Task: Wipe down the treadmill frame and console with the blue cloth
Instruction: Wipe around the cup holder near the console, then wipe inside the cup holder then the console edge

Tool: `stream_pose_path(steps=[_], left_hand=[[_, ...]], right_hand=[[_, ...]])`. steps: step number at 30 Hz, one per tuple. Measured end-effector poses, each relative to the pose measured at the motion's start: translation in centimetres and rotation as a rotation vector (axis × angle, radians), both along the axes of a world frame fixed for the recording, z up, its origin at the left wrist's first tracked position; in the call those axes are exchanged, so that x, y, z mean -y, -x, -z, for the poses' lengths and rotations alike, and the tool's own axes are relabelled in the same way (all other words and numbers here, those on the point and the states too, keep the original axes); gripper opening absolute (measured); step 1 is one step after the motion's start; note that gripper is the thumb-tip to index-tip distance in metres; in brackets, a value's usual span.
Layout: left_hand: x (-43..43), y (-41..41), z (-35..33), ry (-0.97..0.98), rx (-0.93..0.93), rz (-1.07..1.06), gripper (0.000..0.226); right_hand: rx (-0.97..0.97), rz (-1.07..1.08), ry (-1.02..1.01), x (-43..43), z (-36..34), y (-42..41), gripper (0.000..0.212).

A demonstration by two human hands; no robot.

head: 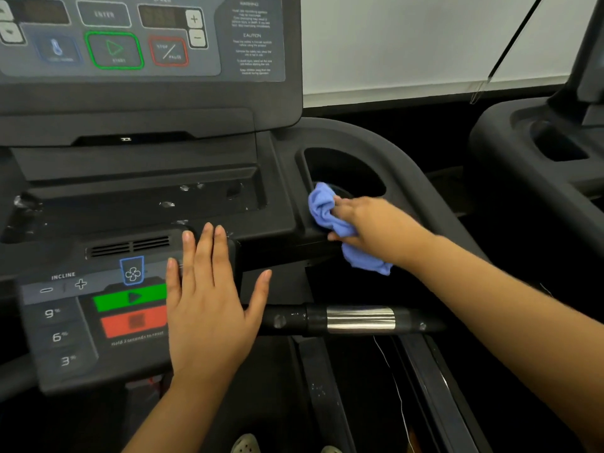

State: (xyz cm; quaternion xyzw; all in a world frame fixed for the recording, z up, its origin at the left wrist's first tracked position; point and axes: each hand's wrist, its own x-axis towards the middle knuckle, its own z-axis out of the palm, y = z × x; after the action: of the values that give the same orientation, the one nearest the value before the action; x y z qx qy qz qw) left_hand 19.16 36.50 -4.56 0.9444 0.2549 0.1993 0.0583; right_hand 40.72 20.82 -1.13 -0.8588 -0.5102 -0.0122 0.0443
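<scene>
The black treadmill console (137,37) fills the upper left, with a lower control panel (65,322) showing green and red buttons. My right hand (369,223) grips the bunched blue cloth (327,210) and presses it against the near rim of the cup holder (343,171) on the right side of the frame. My left hand (209,305) lies flat with fingers spread on the right edge of the lower control panel, holding nothing. Part of the cloth hangs below my right wrist.
A black handlebar with a silver sensor band (359,318) runs under my right forearm. A thin white cord (392,380) hangs below it. A neighbouring treadmill (539,148) stands at the right. White specks dot the console tray (176,197). A white wall is behind.
</scene>
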Motion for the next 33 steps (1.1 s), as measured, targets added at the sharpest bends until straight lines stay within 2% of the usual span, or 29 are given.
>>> stream_pose_path(steps=[3,5,8,11,14,15,18,20,23,26,31,33], left_hand=[[-0.1,-0.1,0.0,-0.005,-0.035,-0.005,0.081],[0.4,-0.4,-0.2,0.022,-0.043,-0.005,0.082],[2.8,-2.5,-1.2,0.094,0.001,0.142,0.075],[6.2,-6.3,-1.8,0.277,0.03,0.428,0.068],[8.4,-9.6,-1.2,0.462,-0.039,0.508,0.072],[8.8,-10.4,-0.9,0.465,-0.075,0.495,0.079],[9.5,-12.6,-0.3,0.34,-0.174,0.368,0.097],[9.4,-14.0,0.1,0.211,-0.185,0.253,0.099],[8.5,-15.6,0.5,0.077,-0.205,0.184,0.098],[7.6,-16.5,0.4,0.037,-0.228,0.19,0.095],[5.7,-18.7,-0.5,0.206,-0.196,0.177,0.076],[3.9,-20.5,-0.8,0.279,-0.24,0.185,0.075]], right_hand=[[-0.125,0.041,-0.062,1.9,1.8,2.1,0.062],[-0.127,0.108,-0.068,1.8,2.8,3.7,0.076],[-0.167,0.212,-0.159,0.2,3.8,5.1,0.069],[-0.306,0.203,-0.234,-0.1,3.4,3.9,0.061],[-0.531,0.157,-0.302,1.3,2.1,1.7,0.055],[-0.506,0.184,-0.292,1.9,1.8,1.0,0.056],[-0.044,0.391,-0.147,4.1,1.3,-0.8,0.06],[0.109,0.521,-0.097,5.5,1.3,-1.7,0.061],[0.02,0.615,-0.054,7.6,1.8,-2.6,0.063],[-0.047,0.6,-0.044,9.1,2.2,-3.3,0.063],[-0.042,0.6,-0.06,9.2,2.4,-3.5,0.062],[-0.038,0.608,-0.063,9.1,2.4,-3.4,0.062]])
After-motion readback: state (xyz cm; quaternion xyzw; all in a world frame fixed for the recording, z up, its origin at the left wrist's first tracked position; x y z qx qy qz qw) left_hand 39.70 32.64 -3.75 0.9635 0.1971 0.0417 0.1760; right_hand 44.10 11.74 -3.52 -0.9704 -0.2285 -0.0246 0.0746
